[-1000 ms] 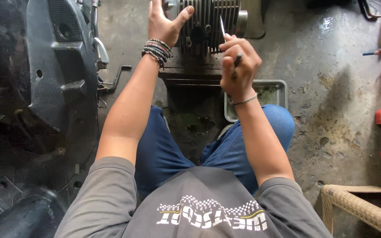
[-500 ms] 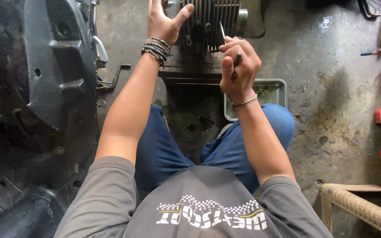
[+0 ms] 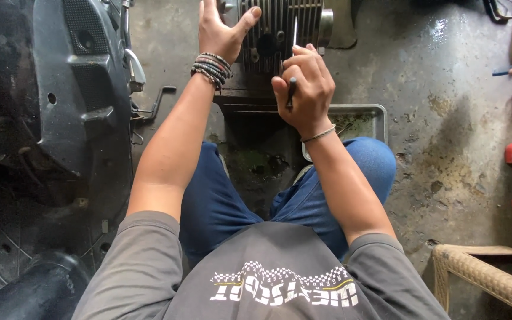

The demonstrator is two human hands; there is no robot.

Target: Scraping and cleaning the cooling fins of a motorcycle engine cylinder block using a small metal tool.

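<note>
Thin tool [image 3: 293,41] at finned engine [image 3: 280,29] edge (tray [image 3: 362,115] beside)

The grey finned metal engine cylinder [image 3: 282,29] under the left hand [image 3: 220,32] is cut off by the top edge. The right hand [image 3: 303,89] hides the thin metal tool's [image 3: 294,35] handle.
</note>
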